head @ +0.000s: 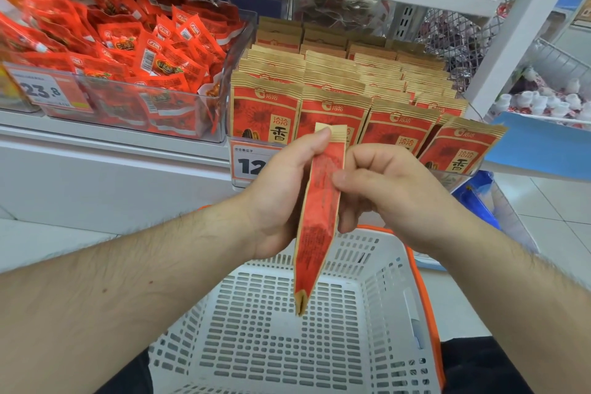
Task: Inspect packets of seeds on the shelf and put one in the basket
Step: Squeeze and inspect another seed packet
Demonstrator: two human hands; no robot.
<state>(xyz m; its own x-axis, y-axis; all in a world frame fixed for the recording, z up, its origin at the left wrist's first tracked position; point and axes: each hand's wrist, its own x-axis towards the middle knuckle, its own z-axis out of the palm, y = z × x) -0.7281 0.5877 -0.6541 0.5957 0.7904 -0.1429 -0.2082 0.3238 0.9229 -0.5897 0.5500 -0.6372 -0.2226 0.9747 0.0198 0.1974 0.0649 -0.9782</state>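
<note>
Both grips, left hand and right hand, are holding one seed packet edge-on for inspection, the basket directly below them awaiting it.

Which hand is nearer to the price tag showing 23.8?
Left. The left hand grips the seed packet from its left side, on the side of the 23.8 price tag. The right hand pinches the packet's other edge, farther from that tag.

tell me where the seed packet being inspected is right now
In the head view the seed packet hangs edge-on at centre frame, held between the left hand and right hand, above the white basket and in front of the shelved packets.
</note>
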